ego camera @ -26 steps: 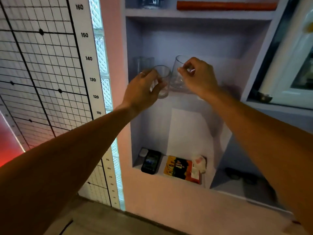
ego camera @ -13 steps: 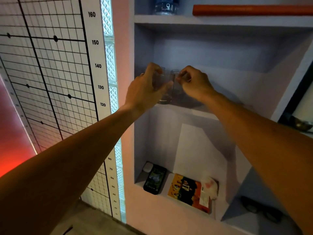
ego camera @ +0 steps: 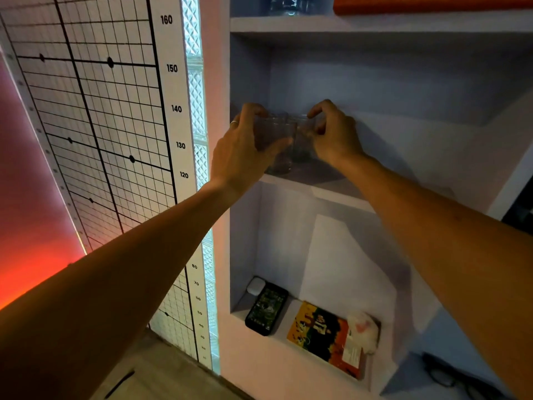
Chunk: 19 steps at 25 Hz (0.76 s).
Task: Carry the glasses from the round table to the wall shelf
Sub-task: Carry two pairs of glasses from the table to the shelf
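Both arms reach up into the middle opening of the wall shelf [ego camera: 340, 194]. The left hand [ego camera: 242, 148] is wrapped around a clear glass [ego camera: 278, 148], thumb on the near side and fingers curled over the rim, and the base of that glass sits at the front left edge of the shelf board. The right hand [ego camera: 334, 137] pinches the rim of a second glass [ego camera: 302, 140], which stands just beside the first, a little further in; the two look to be touching, though the dim light makes that hard to judge. A ring [ego camera: 234, 122] shows on one finger of the left hand.

In the opening below, near its left corner, a dark phone [ego camera: 266, 310] lies flat with a small white case [ego camera: 256, 285] behind it, and a colourful book [ego camera: 323, 330] rests to the right with a crumpled white tissue [ego camera: 364, 330] at its far end. On the board above, an orange roll [ego camera: 432, 4] lies along the back and another glass item [ego camera: 291, 4] stands at the left. A height chart [ego camera: 170, 111] with grid lines covers the wall left of the shelf.
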Each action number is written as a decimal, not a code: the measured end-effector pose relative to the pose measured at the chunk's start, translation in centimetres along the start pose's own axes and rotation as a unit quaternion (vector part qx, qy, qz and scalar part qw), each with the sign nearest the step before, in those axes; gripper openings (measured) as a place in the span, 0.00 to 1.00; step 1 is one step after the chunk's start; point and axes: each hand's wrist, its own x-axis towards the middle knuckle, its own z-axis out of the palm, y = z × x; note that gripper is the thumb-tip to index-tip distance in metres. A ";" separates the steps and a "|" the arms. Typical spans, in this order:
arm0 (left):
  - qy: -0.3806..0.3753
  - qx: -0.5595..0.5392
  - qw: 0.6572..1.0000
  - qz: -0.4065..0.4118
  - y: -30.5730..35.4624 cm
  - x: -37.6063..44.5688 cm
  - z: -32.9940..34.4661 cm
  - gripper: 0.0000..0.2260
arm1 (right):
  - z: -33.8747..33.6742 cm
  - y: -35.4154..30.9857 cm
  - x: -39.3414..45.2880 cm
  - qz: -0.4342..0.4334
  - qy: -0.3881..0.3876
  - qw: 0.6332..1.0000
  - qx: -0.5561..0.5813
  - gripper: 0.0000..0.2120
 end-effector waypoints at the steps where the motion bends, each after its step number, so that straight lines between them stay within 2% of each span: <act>1: 0.001 0.001 1.000 -0.001 0.1 0.1 0.1 0.28 | 0.1 0.0 0.0 -0.003 0.000 1.000 0.000 0.11; 7: -0.004 0.009 1.000 0.001 0.5 0.3 0.9 0.23 | -0.2 0.1 -0.1 -0.005 0.000 1.000 0.009 0.12; 14: -0.018 0.022 1.000 -0.003 1.0 0.7 1.6 0.24 | -1.8 0.5 -0.6 0.012 -0.015 1.000 0.007 0.14; 19: -0.025 0.018 0.999 -0.017 1.0 0.3 1.4 0.25 | -2.2 -1.2 -1.6 0.013 0.019 0.998 0.050 0.09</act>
